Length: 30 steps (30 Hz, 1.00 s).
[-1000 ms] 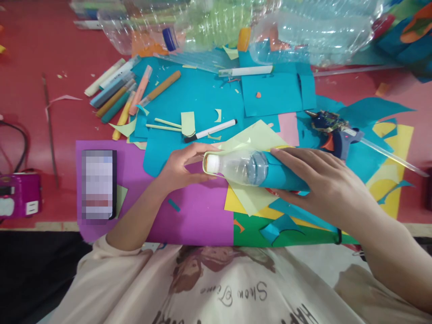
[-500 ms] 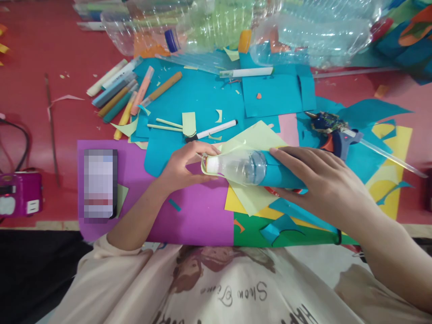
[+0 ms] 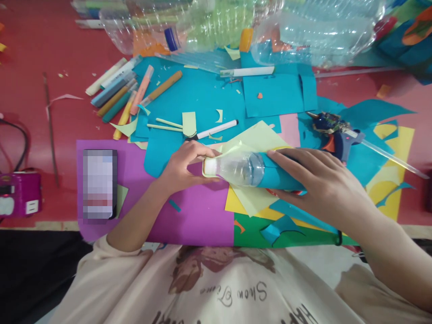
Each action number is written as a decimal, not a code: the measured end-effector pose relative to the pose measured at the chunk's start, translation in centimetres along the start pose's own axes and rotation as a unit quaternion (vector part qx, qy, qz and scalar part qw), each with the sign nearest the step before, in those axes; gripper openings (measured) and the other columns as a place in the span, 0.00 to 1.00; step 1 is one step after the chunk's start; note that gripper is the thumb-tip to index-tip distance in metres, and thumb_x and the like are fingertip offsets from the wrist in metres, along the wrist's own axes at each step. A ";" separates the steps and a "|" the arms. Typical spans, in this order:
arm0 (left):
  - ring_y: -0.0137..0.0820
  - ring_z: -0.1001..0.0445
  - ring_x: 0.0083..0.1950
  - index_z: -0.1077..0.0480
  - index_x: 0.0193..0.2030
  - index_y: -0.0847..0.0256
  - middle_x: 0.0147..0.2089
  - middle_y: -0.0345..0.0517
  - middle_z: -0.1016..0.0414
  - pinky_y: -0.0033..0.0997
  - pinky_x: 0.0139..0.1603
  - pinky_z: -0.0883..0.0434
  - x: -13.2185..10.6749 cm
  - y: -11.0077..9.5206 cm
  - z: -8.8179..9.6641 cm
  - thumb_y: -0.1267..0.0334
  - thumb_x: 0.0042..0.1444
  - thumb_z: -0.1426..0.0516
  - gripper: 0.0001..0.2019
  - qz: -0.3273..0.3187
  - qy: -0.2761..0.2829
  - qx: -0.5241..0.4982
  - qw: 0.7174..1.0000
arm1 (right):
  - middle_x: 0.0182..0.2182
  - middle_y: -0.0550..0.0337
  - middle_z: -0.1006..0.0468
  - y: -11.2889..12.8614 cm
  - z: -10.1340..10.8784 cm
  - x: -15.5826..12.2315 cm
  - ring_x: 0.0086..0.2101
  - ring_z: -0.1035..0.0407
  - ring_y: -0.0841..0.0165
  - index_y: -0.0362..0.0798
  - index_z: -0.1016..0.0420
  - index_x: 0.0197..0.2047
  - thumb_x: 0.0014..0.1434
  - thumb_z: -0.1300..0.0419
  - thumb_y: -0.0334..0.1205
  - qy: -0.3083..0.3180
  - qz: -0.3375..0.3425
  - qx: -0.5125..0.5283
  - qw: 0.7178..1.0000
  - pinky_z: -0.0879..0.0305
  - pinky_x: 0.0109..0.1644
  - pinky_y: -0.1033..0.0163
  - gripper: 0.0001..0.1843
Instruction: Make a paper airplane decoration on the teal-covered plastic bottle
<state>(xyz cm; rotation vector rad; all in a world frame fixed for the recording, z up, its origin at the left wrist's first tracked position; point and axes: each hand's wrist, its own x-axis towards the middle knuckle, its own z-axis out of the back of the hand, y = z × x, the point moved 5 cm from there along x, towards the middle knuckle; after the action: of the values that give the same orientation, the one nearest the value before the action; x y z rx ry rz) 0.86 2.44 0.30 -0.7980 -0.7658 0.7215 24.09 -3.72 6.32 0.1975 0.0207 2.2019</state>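
Observation:
A small clear plastic bottle (image 3: 238, 169) lies on its side, its white cap (image 3: 211, 167) pointing left. Blue paper (image 3: 278, 174) is wrapped round its lower part. My right hand (image 3: 319, 177) is curved over that wrapped part and grips it. At the cap end, my left hand (image 3: 182, 166) pinches a pale green paper strip (image 3: 205, 172), which curves round the cap; its fingertips are partly hidden behind the bottle neck. Beneath the bottle lies a pale green paper sheet (image 3: 254, 203).
A glue gun (image 3: 342, 137) with a clear stick lies to the right. Several markers (image 3: 113, 92) are at the upper left, a phone (image 3: 98, 184) on purple paper (image 3: 192, 216). Large plastic bottles (image 3: 310, 31) line the back. Blue scraps (image 3: 281, 228) lie near the front edge.
The pale green strip stood looser round the cap before and now sits closer to it. The bottle's neck has shifted slightly left. My right hand has barely moved.

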 end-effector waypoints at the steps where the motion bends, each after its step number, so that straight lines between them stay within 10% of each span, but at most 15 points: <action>1: 0.36 0.21 0.46 0.30 0.44 0.55 0.44 0.43 0.20 0.36 0.46 0.25 -0.1 0.1 -0.1 0.49 0.45 0.31 0.23 -0.009 -0.002 -0.013 1.000 | 0.47 0.42 0.21 0.0 0.0 0.1 0.44 0.24 0.52 0.43 0.35 0.60 0.63 0.40 0.40 -0.002 -0.001 0.004 1.000 0.26 0.46 0.50 0.24; 6: 0.36 0.21 0.51 0.34 0.45 0.53 0.49 0.44 0.21 0.35 0.46 0.24 -0.1 0.0 -0.5 0.53 0.48 0.31 0.22 -0.009 0.008 -0.099 0.995 | 0.47 0.49 0.21 -0.1 -0.4 0.1 0.46 0.25 0.54 0.51 0.37 0.63 0.64 0.44 0.43 -0.005 -0.016 0.030 0.999 0.27 0.47 0.50 0.25; 21: 0.40 0.27 0.61 0.33 0.59 0.62 0.57 0.55 0.23 0.39 0.61 0.32 0.2 -2.1 -1.1 0.45 0.62 0.45 0.26 -0.064 0.132 0.165 0.975 | 0.46 0.43 0.20 0.9 -0.7 1.0 0.44 0.25 0.52 0.41 0.35 0.60 0.64 0.44 0.38 0.004 0.014 -0.021 1.000 0.30 0.46 0.52 0.22; 30: 0.39 0.25 0.60 0.33 0.59 0.61 0.56 0.53 0.23 0.40 0.61 0.31 0.1 -2.2 -1.7 0.45 0.63 0.46 0.25 -0.069 0.128 0.171 0.974 | 0.49 0.37 0.21 2.5 -0.7 3.2 0.48 0.26 0.54 0.31 0.34 0.58 0.66 0.45 0.53 0.003 0.049 -0.019 0.999 0.32 0.49 0.55 0.31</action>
<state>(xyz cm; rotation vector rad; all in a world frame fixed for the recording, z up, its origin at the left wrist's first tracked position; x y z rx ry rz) 2.83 0.84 1.31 -0.5053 -0.4417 0.5892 20.16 -2.60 6.24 0.1736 -0.0277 2.2994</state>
